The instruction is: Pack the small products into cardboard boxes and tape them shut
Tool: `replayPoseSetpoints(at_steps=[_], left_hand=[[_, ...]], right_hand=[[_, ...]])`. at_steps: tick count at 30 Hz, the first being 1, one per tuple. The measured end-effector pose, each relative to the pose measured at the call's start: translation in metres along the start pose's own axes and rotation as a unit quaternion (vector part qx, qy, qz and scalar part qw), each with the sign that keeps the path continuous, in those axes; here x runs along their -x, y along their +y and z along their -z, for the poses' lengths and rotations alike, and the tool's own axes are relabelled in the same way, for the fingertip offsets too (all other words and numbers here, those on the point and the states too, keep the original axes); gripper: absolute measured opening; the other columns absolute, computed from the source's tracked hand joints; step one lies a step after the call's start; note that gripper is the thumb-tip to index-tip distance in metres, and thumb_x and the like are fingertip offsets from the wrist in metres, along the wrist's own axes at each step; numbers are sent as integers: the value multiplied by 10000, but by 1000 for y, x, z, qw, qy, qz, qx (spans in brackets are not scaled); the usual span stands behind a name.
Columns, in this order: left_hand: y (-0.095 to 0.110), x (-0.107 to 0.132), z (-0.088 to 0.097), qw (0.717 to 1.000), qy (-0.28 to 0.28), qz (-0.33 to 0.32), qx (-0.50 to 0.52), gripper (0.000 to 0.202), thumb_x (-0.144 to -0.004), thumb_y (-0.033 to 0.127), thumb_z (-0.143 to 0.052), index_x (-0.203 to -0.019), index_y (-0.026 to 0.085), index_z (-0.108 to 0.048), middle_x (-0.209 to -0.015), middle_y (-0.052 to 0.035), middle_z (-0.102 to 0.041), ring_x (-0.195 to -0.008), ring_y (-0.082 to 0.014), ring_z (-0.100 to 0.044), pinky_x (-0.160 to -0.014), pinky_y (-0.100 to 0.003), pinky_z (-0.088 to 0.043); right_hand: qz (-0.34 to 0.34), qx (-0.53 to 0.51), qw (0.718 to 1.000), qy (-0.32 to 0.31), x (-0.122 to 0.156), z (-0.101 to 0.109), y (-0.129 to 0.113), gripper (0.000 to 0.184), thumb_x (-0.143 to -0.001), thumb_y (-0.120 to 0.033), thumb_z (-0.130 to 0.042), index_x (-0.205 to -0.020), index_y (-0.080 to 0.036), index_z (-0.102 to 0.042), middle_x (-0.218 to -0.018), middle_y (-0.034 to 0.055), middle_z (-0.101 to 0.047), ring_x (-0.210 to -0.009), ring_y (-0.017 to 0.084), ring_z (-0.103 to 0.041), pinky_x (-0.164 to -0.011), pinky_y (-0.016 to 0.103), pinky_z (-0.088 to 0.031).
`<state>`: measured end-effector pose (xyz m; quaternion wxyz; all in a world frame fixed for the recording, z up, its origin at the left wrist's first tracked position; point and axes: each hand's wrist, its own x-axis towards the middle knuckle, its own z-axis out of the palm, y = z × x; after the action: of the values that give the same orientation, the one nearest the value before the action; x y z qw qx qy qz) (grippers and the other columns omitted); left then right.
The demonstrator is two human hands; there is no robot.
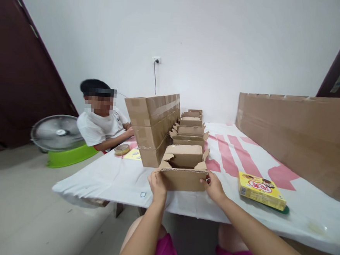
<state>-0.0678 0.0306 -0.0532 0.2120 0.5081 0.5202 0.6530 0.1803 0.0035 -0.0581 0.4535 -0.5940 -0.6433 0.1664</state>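
An open cardboard box [183, 181] stands at the table's near edge, its flaps raised and its inside partly visible. My left hand [157, 185] grips its left front corner. At the right front corner, my right hand [214, 188] holds the box between thumb and fingers. Behind it, several more open cardboard boxes [188, 140] run in a row toward the wall. To the left of that row rises a stack of taped, closed cartons [148, 139].
A yellow printed box [261, 190] lies to the right, over something green. A large cardboard panel [297, 132] stands along the table's right side. At the left sit a person [103, 126], a tape roll [122, 150] and a fan [60, 132] on the floor.
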Motion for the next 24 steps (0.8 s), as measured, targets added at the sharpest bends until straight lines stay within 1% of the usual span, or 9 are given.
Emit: replayPoseSetpoints(at_steps=[3,6,8,10,15,18,20,22,24], left_hand=[[-3,-4,5,997,50,21,-49,337,-892,444,-374,-1004,193,-568,-961,-73,-555,-1032,-261,-497,-976,-456,-357],[-8,-2,-2,996,44,35,-71,354,-850,408,-468,-1129,196,-515,-895,-46,-564,-908,-231,-559,-883,-418,-434],[-13,2,-11,995,14,47,-90,454,-828,365,-509,-1239,193,-423,-913,-47,-585,-887,-218,-593,-842,-392,-463],[-17,9,-22,992,-31,51,-110,483,-801,303,-545,-1246,176,-407,-948,-72,-615,-897,-220,-622,-831,-384,-476],[-14,28,-38,976,-150,2,-156,295,-710,185,-596,-1005,182,-587,-1010,-112,-658,-988,-268,-615,-919,-413,-442],[-5,35,-38,963,-196,-32,-180,236,-714,198,-593,-948,202,-623,-1030,-105,-662,-1057,-288,-575,-984,-432,-392],[0,39,-37,957,-216,-45,-190,212,-727,209,-583,-933,202,-631,-995,-107,-668,-1025,-295,-581,-963,-443,-400],[5,44,-38,948,-240,-63,-200,194,-738,221,-575,-922,207,-634,-950,-99,-672,-970,-291,-596,-921,-442,-422],[10,51,-45,939,-269,-85,-197,186,-746,237,-571,-917,216,-639,-938,-88,-675,-952,-285,-604,-905,-438,-428]], right_hand=[[-3,-30,1000,2,-5,-16,3,474,-814,-329,-538,-1269,-197,-528,-921,66,-604,-751,201,-580,-774,372,-515],[-5,-36,999,-15,-2,-29,11,510,-816,-255,-508,-1323,-203,-490,-997,87,-628,-799,210,-610,-828,397,-513],[1,-42,999,-30,0,-34,16,567,-798,-186,-498,-1362,-226,-453,-1125,96,-624,-901,213,-627,-897,407,-496],[10,-50,998,-47,1,-37,17,619,-776,-145,-504,-1383,-247,-431,-1253,93,-585,-989,209,-627,-939,401,-486],[17,-56,995,-85,12,-29,10,599,-687,-137,-610,-1277,-225,-558,-1300,107,-574,-1121,254,-590,-938,409,-496],[28,-62,993,-100,34,-4,9,495,-677,-194,-647,-1171,-220,-632,-1231,97,-625,-1126,259,-589,-926,409,-503],[43,-59,994,-80,52,28,14,412,-741,-251,-604,-1152,-229,-635,-1189,86,-646,-1101,243,-599,-927,411,-498],[66,-33,997,-13,67,71,27,347,-805,-323,-550,-1125,-218,-635,-1145,95,-659,-1088,244,-594,-929,426,-485],[47,23,995,79,76,122,48,337,-840,-403,-503,-1070,-198,-638,-1084,114,-673,-1029,256,-609,-909,446,-483]])
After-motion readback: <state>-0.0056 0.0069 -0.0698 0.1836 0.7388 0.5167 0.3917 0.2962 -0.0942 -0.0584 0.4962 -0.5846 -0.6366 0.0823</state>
